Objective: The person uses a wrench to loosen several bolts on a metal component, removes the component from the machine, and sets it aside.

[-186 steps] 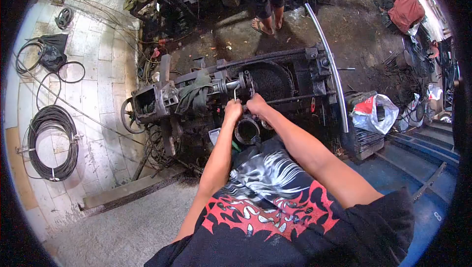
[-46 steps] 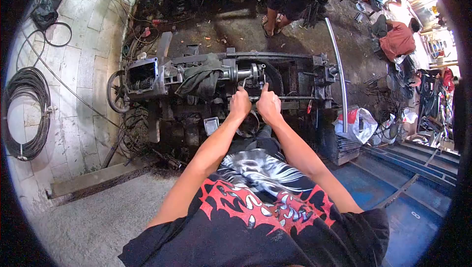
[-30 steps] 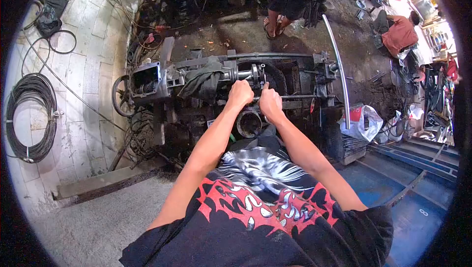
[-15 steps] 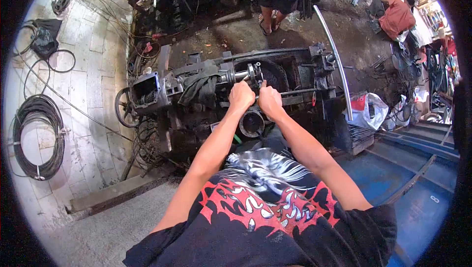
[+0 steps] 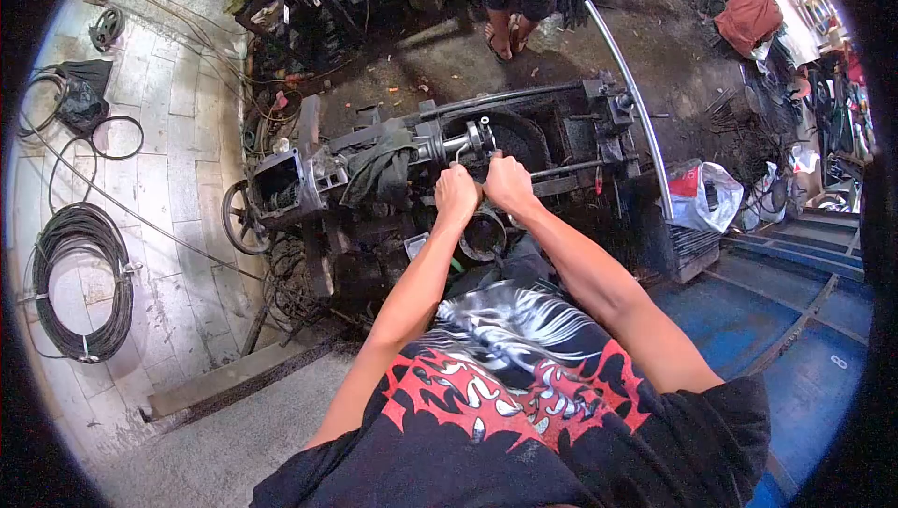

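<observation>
A greasy black machine frame point(image 5: 571, 129) lies on the workshop floor, with a gearbox housing point(image 5: 281, 188) at its left end and a steel shaft with a flange point(image 5: 468, 140) in the middle. My left hand point(image 5: 456, 195) is a closed fist just below the flange, around a thin metal wrench handle that it mostly hides. Pressed against it, my right hand point(image 5: 508, 181) is clenched at the end of a thin horizontal rod point(image 5: 571, 168). A dirty dark cloth point(image 5: 379, 166) is draped over the shaft left of my hands. A round metal sleeve point(image 5: 484, 235) sits below my wrists.
A curved silver bar point(image 5: 636, 101) crosses the frame's right end. A coil of black cable point(image 5: 79, 279) lies on the tiled floor at left. Another person's sandalled feet point(image 5: 503, 36) stand behind the machine. A white and red plastic bag point(image 5: 703, 195) sits at right, and a person in red point(image 5: 746, 12) crouches far right.
Both fists stay clenched together at the shaft flange and have shifted slightly down and left. My head has moved, so the machine has shifted a little in view.
</observation>
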Motion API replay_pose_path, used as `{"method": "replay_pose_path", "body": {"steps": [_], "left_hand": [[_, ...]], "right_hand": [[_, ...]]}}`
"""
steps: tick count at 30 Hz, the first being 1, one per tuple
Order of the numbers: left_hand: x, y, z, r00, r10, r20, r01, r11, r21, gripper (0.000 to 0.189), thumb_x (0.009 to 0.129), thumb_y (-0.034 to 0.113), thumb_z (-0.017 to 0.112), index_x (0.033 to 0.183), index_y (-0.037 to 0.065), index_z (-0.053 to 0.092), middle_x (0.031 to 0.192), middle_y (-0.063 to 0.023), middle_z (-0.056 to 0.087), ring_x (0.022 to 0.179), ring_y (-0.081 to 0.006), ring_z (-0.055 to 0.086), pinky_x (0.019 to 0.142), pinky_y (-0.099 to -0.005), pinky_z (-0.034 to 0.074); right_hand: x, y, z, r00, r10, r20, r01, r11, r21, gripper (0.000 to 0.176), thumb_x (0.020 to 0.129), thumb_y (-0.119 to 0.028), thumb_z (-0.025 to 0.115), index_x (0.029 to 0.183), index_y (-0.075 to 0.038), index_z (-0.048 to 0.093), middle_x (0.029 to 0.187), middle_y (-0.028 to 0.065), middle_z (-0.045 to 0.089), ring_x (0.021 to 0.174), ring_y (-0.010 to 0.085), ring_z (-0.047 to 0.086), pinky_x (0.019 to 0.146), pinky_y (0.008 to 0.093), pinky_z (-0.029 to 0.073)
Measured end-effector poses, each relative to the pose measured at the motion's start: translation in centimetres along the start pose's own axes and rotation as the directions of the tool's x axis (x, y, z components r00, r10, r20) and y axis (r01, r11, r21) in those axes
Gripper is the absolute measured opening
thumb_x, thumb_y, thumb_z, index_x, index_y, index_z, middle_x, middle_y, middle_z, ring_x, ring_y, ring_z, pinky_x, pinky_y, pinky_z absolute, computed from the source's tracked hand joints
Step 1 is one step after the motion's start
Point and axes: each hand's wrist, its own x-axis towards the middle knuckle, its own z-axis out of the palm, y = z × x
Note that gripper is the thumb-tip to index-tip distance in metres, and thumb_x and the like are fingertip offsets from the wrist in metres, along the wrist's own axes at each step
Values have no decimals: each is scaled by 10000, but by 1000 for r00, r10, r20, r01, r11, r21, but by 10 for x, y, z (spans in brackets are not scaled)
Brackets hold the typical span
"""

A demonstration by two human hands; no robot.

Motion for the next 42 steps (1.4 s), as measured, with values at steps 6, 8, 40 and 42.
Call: {"method": "replay_pose_path", "body": {"steps": [6, 8, 40, 42], "left_hand": [[6, -6, 6, 998, 35, 46, -30, 996, -89, 271, 747, 65, 550, 938, -107, 635, 941, -342, 637, 934, -477, 629, 844, -504, 502], [7, -8, -2, 997, 55, 57, -45, 985, -166, 277, 733, 62, 549, 942, -95, 642, 942, -331, 640, 946, -467, 626, 847, -493, 498], [-3, -42, 36, 994, 92, -62, -99, 988, -119, 260, 729, -10, 604, 969, -105, 572, 844, -321, 631, 858, -488, 629, 802, -529, 495], [-2, -43, 38, 995, 64, -72, -72, 991, -117, 248, 724, -4, 608, 949, -100, 564, 866, -327, 633, 866, -493, 626, 808, -531, 495]], "right_hand": [[2, 5, 0, 1000, -21, -12, 21, 1000, -14, 264, 813, -65, 553, 1003, 117, 579, 935, 298, 664, 878, 431, 671, 778, 500, 544], [3, 5, 1, 1000, -24, -19, 23, 1000, -17, 273, 817, -65, 549, 1013, 123, 576, 933, 296, 665, 873, 429, 673, 772, 500, 546], [1, 12, 6, 998, -62, -9, 61, 997, -42, 317, 849, -67, 485, 1078, 143, 547, 922, 297, 664, 865, 434, 671, 779, 508, 543], [1, 13, 9, 997, -65, -36, 64, 998, -29, 363, 817, -57, 510, 1115, 148, 540, 903, 305, 659, 849, 437, 671, 759, 507, 546]]}}
